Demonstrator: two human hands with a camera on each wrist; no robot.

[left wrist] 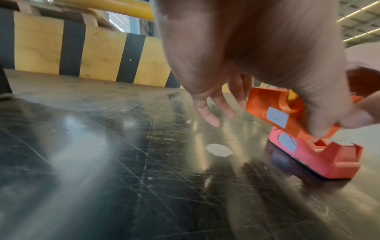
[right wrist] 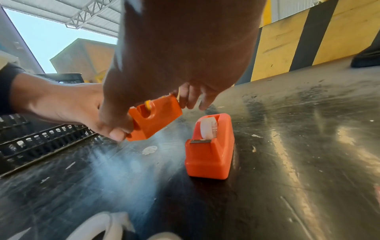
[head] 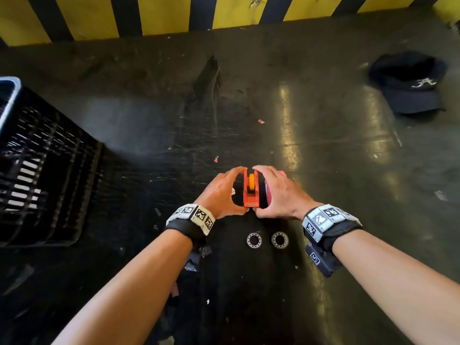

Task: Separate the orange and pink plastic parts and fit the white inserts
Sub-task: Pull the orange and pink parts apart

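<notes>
Both hands hold the orange tape dispenser [head: 251, 195] [left wrist: 263, 104] [right wrist: 160, 120] tilted a little above the dark table [head: 323, 158]; a yellow wheel [head: 252, 181] [right wrist: 147, 104] sits in it. My left hand [head: 242, 190] [left wrist: 279, 116] pinches its left side with thumb and fingers. My right hand [head: 258, 190] [right wrist: 154, 117] pinches its right side. The pink dispenser [head: 282, 173] [left wrist: 320, 155] [right wrist: 207, 157] stands on the table under the right hand, with a white insert [right wrist: 208, 128] in its slot. Two white rings [head: 254, 240] [head: 280, 240] lie near me.
A black slatted crate [head: 42, 158] stands at the left. A dark cap [head: 410, 83] lies at the far right. A yellow and black striped barrier [head: 224, 11] closes off the back. A pale round patch [left wrist: 219, 150] marks the scratched table beside the dispensers.
</notes>
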